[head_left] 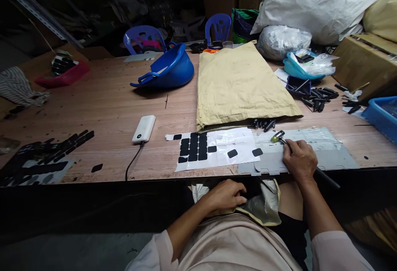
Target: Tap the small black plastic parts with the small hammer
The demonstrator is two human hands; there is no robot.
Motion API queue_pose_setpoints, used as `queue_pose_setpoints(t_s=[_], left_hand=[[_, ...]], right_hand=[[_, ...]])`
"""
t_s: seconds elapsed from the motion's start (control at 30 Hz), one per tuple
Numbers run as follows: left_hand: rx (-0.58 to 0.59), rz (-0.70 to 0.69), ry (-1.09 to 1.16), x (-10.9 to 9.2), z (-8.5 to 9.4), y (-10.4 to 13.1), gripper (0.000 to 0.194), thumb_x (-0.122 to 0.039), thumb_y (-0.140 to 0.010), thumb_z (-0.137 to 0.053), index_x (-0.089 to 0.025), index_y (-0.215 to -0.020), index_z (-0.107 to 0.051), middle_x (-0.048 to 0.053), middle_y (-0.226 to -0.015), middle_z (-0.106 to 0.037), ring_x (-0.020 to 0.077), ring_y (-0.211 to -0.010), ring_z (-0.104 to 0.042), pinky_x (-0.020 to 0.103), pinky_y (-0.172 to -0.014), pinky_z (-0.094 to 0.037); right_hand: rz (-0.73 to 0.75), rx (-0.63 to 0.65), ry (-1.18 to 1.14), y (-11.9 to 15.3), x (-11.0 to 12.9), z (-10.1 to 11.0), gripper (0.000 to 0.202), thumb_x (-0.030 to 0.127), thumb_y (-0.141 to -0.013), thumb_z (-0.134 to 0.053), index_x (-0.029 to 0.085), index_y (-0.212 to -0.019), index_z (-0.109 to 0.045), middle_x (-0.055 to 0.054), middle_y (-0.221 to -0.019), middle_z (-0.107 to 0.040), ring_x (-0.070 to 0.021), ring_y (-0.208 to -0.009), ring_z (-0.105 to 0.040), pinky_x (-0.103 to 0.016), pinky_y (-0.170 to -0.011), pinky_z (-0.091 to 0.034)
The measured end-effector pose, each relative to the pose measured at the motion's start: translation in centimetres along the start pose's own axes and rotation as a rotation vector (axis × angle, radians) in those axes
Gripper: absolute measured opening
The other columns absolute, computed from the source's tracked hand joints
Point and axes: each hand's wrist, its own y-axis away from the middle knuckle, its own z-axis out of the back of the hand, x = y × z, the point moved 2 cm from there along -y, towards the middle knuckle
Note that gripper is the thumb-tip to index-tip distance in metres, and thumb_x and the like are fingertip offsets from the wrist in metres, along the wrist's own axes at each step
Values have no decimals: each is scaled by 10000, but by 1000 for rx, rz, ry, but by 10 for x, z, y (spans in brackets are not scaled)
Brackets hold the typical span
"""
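My right hand (299, 159) is closed round a small hammer (279, 136) with a yellowish head and a dark handle, above the grey sheet (331, 151) at the table's front edge. Below that edge, over my lap, my left hand (228, 194) rests with bent fingers near a yellow-edged bag (269, 205); what it may hold is hidden. White paper (229, 138) lies left of the grey sheet, with rows of black rounded pieces (194, 147) and a few single ones on it.
A large tan sack (242, 85) lies behind the paper. A white power bank (144, 129) with a cable and a blue basket (170, 68) are to the left. Black parts (319, 97) and a blue tray (383, 116) are at the right.
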Motion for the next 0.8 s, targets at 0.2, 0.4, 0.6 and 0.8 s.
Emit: queue_pose_setpoints(t_s=[0.2, 0.4, 0.6, 0.8], left_hand=[[-511, -79, 151, -58, 85, -62, 305, -394, -926, -751, -182, -1144, -789, 18, -849, -753, 177, -790, -680, 264, -724, -495], [-900, 188, -56, -72, 128, -154, 311, -413, -896, -827, -177, -1086, -757, 98, -1029, -756, 257, -1004, -703, 312, -814, -521], [-1000, 214, -92, -68, 129, -171, 145, -356, -940, -783, -225, -893, -745, 57, -1030, -754, 232, -959, -689, 298, -729, -463], [-919, -72, -55, -35, 125, -128, 110, -280, -881, -832, -203, -840, -764, 10, -833, -705, 162, -757, -631, 263, -650, -418]], right_hand=[[10, -12, 8, 1, 0, -1, 281, 315, -980, -578, 198, -1114, -796, -92, -943, -670, -208, -820, -457, -344, -716, -267], [18, -28, 2, 3, 3, -1, 262, 308, -976, -582, 206, -1091, -794, -81, -922, -670, -210, -826, -477, -335, -725, -277], [34, -49, 10, 5, 7, 0, 242, 295, -977, -586, 206, -1067, -792, -78, -918, -678, -210, -829, -484, -334, -734, -297], [18, -32, 21, 3, 4, 1, 236, 294, -964, -594, 210, -1056, -795, -76, -903, -664, -209, -819, -471, -335, -727, -277]])
